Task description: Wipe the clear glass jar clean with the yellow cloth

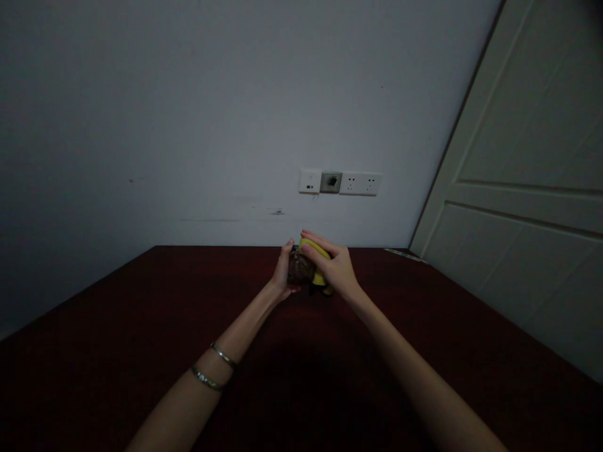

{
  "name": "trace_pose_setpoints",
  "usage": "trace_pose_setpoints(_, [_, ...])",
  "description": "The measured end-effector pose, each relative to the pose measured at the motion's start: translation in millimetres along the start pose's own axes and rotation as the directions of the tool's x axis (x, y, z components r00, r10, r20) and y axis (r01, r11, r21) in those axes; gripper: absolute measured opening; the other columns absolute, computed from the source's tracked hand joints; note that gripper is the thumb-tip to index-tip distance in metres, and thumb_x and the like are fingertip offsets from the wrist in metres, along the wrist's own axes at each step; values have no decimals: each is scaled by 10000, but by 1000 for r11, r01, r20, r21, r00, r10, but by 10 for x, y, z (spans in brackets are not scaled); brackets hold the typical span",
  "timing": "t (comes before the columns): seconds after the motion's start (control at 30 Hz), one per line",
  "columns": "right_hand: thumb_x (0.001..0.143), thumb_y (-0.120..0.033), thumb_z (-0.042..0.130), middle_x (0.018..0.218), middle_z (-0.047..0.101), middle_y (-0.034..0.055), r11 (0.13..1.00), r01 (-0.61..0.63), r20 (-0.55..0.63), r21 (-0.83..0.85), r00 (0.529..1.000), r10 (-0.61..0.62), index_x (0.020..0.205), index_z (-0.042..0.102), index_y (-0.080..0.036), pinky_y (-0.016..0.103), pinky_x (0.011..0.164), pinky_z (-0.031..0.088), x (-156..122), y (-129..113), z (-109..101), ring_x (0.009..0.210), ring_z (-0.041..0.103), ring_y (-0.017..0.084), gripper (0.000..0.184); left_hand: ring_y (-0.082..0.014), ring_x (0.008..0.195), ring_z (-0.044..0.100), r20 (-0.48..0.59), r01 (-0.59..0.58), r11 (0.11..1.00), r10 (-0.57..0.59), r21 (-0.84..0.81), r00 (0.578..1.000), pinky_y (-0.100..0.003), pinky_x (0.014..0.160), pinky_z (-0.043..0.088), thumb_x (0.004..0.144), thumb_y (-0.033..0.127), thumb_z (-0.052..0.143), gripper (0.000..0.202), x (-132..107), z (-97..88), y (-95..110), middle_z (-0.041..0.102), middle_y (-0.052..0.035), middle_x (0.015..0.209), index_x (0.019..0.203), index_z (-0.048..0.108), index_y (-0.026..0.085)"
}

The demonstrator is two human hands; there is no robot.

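Note:
My left hand [281, 276] is wrapped round the left side of a small dark brown, glassy-looking jar [300, 269], raised in front of me over the table. My right hand [339, 267] grips a yellow cloth [313, 245] with dark edging, its fingers on top and thumb on the near side. The cloth lies against the jar's upper right side, and part of it hangs below my right hand. In the dim light the jar's contents cannot be made out. Two silver bangles [207, 378] circle my left forearm.
A dark red table [188, 301] reaches to the pale wall [211, 113]. Wall sockets [360, 183] and a grey switch plate [330, 182] sit above its back edge. A panelled door [527, 188] stands along the right. A thin pale strip [405, 255] lies near the back right corner.

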State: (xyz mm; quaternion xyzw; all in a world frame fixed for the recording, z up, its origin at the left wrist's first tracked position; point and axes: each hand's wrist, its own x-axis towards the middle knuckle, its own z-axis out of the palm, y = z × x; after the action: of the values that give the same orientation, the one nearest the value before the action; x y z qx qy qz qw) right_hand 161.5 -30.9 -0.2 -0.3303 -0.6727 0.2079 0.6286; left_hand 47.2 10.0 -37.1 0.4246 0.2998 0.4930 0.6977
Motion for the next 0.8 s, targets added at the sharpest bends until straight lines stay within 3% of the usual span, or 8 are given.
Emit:
trace_pose_setpoints(0.13, [788, -346, 659, 1232, 636, 98, 996, 64, 11, -57, 998, -64, 1045, 714, -231, 438, 1036, 422, -30, -24, -5, 1140, 597, 236, 287, -117, 352, 462, -64, 68, 998, -66, 19, 996, -211, 323, 214, 680, 757, 453, 599, -15, 2, -2, 552, -23, 480, 647, 587, 174])
trace_pose_setpoints(0.3, [791, -266, 660, 1330, 564, 70, 966, 238, 150, -103, 963, -221, 1110, 677, -273, 418, 1043, 417, -89, -91, -16, 1199, 551, 215, 320, -130, 433, 535, -208, 74, 997, -78, -27, 975, -207, 362, 323, 681, 754, 464, 591, -29, 17, 6, 612, -24, 552, 707, 609, 182])
trace_pose_setpoints(0.53, [775, -387, 662, 1208, 654, 80, 1000, -5, 88, 8, 996, 4, 1044, 709, -249, 448, 1051, 404, 55, 73, -100, 1157, 589, 227, 306, -95, 284, 417, -43, 98, 993, -101, -60, 994, -216, 282, 236, 718, 728, 453, 571, -37, 36, 23, 532, -14, 442, 595, 557, 180])
trace_pose_setpoints(0.6, [770, -402, 665, 1204, 655, 84, 1000, -23, 102, 10, 995, 22, 1037, 712, -247, 450, 1047, 407, 72, 93, -127, 1155, 591, 232, 313, -95, 270, 414, -5, 112, 992, -112, -61, 994, -221, 270, 242, 723, 727, 445, 576, -43, 40, 29, 535, -15, 443, 584, 552, 178])
trace_pose_setpoints(0.7, [794, -364, 651, 1275, 610, 64, 995, 85, 124, -45, 989, -79, 1067, 697, -274, 447, 1037, 418, 33, 52, -131, 1166, 581, 227, 291, -94, 268, 407, -17, 105, 992, -107, -69, 994, -215, 267, 237, 735, 721, 436, 579, -48, 59, 43, 515, -6, 428, 586, 550, 173])
trace_pose_setpoints(0.8, [813, -285, 637, 1355, 542, 35, 959, 260, 187, -114, 953, -237, 1129, 662, -300, 450, 1076, 379, -41, -25, -90, 1256, 503, 222, 318, -89, 278, 399, -63, 71, 992, -78, -109, 995, -205, 269, 215, 736, 722, 430, 582, -49, 86, 60, 495, 3, 419, 606, 556, 169])
